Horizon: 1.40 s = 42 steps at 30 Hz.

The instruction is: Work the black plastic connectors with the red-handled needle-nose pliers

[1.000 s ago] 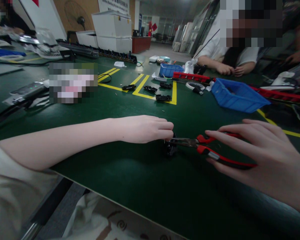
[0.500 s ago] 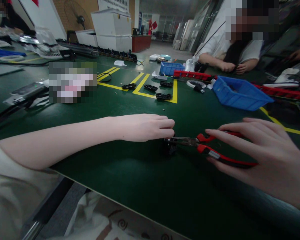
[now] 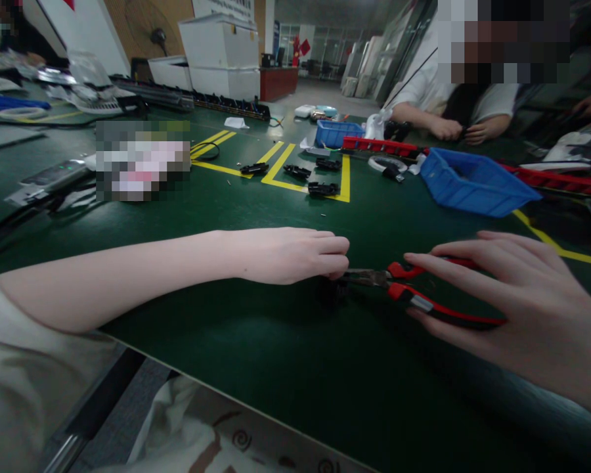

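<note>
Red-handled pliers [image 3: 398, 289] lie in my right hand [image 3: 526, 302], its fingers and thumb around the spread handles. Their metal jaws point left and reach the fingertips of my left hand [image 3: 305, 256]. Those fingers are closed on a small black part [image 3: 333, 289], mostly hidden under them and in shadow. The jaw tips meet this part, but I cannot tell whether they grip it. Both hands are low over the green table [image 3: 256, 341].
Several small black parts [image 3: 324, 189] lie by yellow tape lines further back. A blue bin [image 3: 477, 184] stands at right, a smaller blue bin [image 3: 338, 134] behind. At left are a blurred-out object [image 3: 142, 164] and a cabled metal box [image 3: 54, 177]. A co-worker's hands [image 3: 463, 130] are across the table.
My left hand has shifted slightly right and down, covering more of the black part and the jaw tips. The right hand and pliers have hardly moved.
</note>
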Each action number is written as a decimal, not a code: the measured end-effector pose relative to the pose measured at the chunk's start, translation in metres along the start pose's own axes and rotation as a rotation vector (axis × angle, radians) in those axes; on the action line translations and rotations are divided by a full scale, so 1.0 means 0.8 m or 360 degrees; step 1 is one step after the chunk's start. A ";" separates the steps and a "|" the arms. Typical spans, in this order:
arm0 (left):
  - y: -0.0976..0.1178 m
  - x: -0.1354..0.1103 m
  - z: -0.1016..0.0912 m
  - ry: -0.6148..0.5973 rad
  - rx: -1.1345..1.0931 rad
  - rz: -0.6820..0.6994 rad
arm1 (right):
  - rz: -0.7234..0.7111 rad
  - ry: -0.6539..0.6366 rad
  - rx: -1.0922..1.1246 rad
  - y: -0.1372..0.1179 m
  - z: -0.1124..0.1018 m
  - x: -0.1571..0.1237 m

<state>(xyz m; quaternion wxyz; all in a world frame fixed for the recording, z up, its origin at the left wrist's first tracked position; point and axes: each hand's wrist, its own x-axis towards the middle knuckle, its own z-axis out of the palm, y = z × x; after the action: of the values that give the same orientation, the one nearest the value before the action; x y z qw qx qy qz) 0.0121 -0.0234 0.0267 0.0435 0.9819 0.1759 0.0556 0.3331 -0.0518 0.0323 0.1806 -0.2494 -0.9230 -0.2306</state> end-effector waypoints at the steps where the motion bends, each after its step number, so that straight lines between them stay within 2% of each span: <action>1: 0.000 0.000 0.001 0.0007 -0.0069 -0.0007 | 0.0002 0.0001 0.0000 0.000 0.000 0.000; 7: -0.004 -0.006 0.005 0.0072 -0.0461 -0.0063 | -0.0022 -0.0012 -0.0020 -0.002 -0.001 0.000; 12: -0.004 -0.004 0.008 0.0229 -0.0624 -0.0116 | -0.0036 -0.0006 -0.0025 -0.002 0.000 0.000; 16: -0.006 -0.002 0.014 0.0352 -0.0687 -0.0160 | 0.0044 0.0009 0.0045 -0.003 0.001 -0.001; 21: -0.009 -0.002 0.020 0.0412 -0.0808 -0.0157 | 0.0163 -0.0049 0.0139 -0.005 0.000 -0.003; 27: -0.006 -0.003 0.021 0.0426 -0.0747 -0.0156 | 0.0084 -0.0035 0.0084 -0.004 0.001 0.000; 33: -0.009 -0.003 0.024 0.0488 -0.0837 -0.0123 | -0.0035 0.0032 -0.0091 0.004 -0.011 -0.001; 38: -0.012 -0.003 0.027 0.0618 -0.0946 -0.0297 | 0.0137 0.0039 0.0019 0.006 -0.013 -0.006; 42: -0.013 -0.004 0.033 0.0689 -0.1065 -0.0310 | 0.0348 0.0032 0.0228 0.003 -0.008 -0.009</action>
<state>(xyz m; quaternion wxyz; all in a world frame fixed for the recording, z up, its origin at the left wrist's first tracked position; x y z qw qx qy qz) 0.0092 -0.0166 -0.0011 0.3273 0.8579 0.2453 0.3108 0.3422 -0.0560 0.0354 0.2313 -0.3328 -0.9025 -0.1456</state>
